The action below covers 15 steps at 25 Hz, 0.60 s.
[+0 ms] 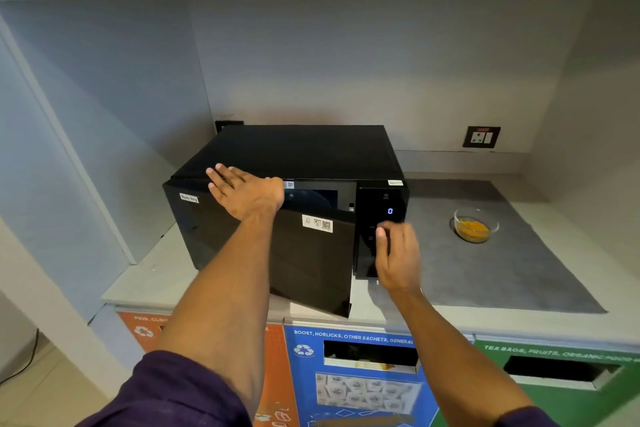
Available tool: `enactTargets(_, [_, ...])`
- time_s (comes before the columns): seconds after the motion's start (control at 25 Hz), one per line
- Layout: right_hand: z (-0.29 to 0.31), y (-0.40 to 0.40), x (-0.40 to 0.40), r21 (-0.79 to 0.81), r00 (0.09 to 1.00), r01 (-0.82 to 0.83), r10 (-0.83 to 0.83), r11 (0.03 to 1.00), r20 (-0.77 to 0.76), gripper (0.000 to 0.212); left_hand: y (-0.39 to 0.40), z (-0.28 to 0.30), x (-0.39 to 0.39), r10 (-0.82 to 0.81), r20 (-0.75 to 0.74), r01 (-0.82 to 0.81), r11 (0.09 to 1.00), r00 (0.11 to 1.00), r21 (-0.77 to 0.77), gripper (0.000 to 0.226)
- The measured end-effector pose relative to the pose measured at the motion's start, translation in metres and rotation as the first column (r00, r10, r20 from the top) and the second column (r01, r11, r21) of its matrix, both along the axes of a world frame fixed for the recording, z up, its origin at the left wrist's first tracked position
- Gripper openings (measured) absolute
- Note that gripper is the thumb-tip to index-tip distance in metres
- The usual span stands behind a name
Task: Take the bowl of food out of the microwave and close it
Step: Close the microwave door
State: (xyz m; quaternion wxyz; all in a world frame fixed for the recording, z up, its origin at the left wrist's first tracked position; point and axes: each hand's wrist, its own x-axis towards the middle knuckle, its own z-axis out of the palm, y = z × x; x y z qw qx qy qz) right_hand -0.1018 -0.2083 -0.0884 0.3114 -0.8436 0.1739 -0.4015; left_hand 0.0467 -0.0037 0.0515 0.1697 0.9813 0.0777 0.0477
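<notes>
A black microwave (301, 149) stands on the counter. Its door (311, 263) hangs partly ajar, hinged at the left, with a gap showing the dark inside at the top right. My left hand (247, 192) lies flat with fingers spread on the door's upper edge. My right hand (398, 256) hovers in front of the control panel (381, 211), fingers loosely curled, holding nothing. A clear glass bowl (476, 225) of yellow-orange food sits on a grey mat to the right of the microwave, apart from both hands.
The grey mat (502, 270) covers the right part of the pale counter (149, 281). A wall socket (481, 137) sits behind it. Below the counter edge are orange, blue (360, 374) and green recycling bin fronts. White cabinets hang overhead.
</notes>
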Motion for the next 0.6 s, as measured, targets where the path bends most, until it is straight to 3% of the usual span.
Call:
enactTargets(0.08, [0.022,0.002,0.004,-0.121,0.984,0.036,-0.014,0.992,0.177,0.048,-0.004,-0.004,0.002,-0.062,0.047,0.060,0.997,0.997,0.046,0.081])
enactTargets(0.16, [0.042,0.003,0.009,-0.292,0.962,-0.019,0.097,0.956,0.256,0.056,-0.007,-0.009,0.003,-0.148,0.110,0.139,0.986,0.983,0.087,0.076])
enactTargets(0.28, [0.065,0.003,0.022,-0.590,0.955,-0.155,0.274,0.793,0.117,0.055,-0.015,-0.018,-0.003,-0.306,0.213,0.277,0.948,0.928,0.155,0.069])
enactTargets(0.36, [0.070,0.003,0.030,-0.700,0.969,-0.137,0.241,0.701,0.051,0.043,-0.022,-0.023,-0.009,-0.408,0.258,0.368,0.910,0.875,0.190,0.066])
enactTargets(0.6, [0.076,-0.009,0.042,-0.736,0.986,-0.163,0.126,0.657,-0.107,0.046,-0.030,-0.030,-0.013,-0.599,0.257,0.554,0.800,0.758,0.231,0.068])
